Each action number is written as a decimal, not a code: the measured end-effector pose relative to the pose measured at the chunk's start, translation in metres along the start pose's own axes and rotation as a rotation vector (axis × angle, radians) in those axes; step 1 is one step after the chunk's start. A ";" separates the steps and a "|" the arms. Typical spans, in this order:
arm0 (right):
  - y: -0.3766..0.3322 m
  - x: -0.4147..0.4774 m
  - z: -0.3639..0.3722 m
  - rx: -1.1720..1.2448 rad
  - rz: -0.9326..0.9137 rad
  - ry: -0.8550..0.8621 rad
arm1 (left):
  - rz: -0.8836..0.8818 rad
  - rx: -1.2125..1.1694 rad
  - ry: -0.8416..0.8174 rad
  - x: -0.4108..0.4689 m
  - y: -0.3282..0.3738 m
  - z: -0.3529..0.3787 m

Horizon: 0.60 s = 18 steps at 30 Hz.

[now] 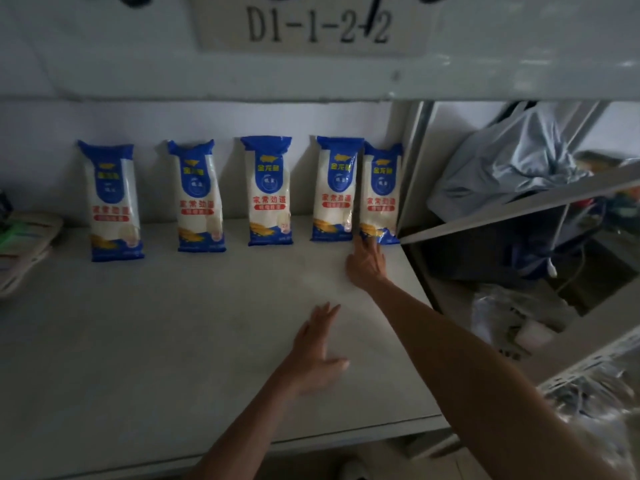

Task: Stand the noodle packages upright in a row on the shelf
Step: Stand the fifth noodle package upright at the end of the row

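Note:
Several blue-and-white noodle packages stand upright in a row against the back wall of the grey shelf point(173, 341). The leftmost package point(112, 202) stands a little forward of the others. The rightmost package point(380, 195) leans close against its neighbour point(334, 190). My right hand point(367, 265) is stretched out with its fingertips touching the bottom edge of the rightmost package. My left hand point(317, 351) hovers flat over the bare shelf, fingers spread, holding nothing.
A label reading D1-1-2-2 point(318, 26) hangs on the beam above. Flat pale items point(24, 247) lie at the shelf's left end. To the right, a metal upright point(412, 168) separates a bay with a grey cloth bundle point(512, 161) and plastic bags point(512, 327).

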State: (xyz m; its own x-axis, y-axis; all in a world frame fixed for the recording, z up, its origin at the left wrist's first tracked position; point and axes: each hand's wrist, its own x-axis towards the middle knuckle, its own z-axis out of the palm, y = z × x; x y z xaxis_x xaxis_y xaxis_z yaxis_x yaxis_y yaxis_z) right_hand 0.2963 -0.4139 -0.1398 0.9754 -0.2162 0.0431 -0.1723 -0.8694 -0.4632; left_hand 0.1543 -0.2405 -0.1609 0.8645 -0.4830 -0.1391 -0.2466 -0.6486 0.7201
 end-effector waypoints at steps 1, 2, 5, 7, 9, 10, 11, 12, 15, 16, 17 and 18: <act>-0.001 0.003 -0.002 0.002 0.017 -0.021 | -0.002 -0.004 0.000 0.000 0.000 0.000; -0.002 0.007 -0.003 0.011 0.036 -0.045 | -0.005 -0.004 0.000 -0.001 0.001 -0.001; -0.009 0.015 -0.007 0.066 0.093 -0.113 | -0.003 0.016 -0.005 -0.002 0.003 -0.002; -0.019 0.020 -0.009 0.074 0.160 -0.044 | -0.005 0.010 -0.013 -0.004 0.006 -0.003; -0.031 0.027 -0.011 0.178 0.245 0.048 | -0.004 0.011 -0.022 -0.006 0.008 -0.005; -0.036 0.031 -0.012 0.272 0.258 0.057 | -0.003 0.014 -0.023 -0.007 0.009 -0.006; -0.042 0.035 -0.011 0.372 0.258 0.045 | -0.005 0.016 -0.022 -0.008 0.011 -0.007; -0.047 0.038 -0.011 0.472 0.255 0.023 | -0.008 0.016 -0.020 -0.009 0.012 -0.008; -0.059 0.046 -0.011 0.910 0.287 -0.064 | -0.014 0.005 -0.024 -0.009 0.013 -0.009; -0.062 0.047 -0.010 1.070 0.310 -0.106 | -0.017 0.001 -0.031 -0.009 0.013 -0.010; -0.064 0.047 -0.010 1.147 0.311 -0.117 | -0.018 0.001 -0.036 -0.009 0.013 -0.010; -0.066 0.047 -0.011 1.133 0.284 -0.097 | -0.017 0.004 -0.037 -0.009 0.013 -0.011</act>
State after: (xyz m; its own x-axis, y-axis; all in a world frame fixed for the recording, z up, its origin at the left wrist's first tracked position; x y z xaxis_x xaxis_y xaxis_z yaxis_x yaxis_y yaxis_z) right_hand 0.3518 -0.3715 -0.0979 0.9363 -0.2621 -0.2339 -0.2124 0.1081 -0.9712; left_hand 0.1480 -0.2384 -0.1431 0.8516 -0.4936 -0.1764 -0.2338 -0.6589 0.7150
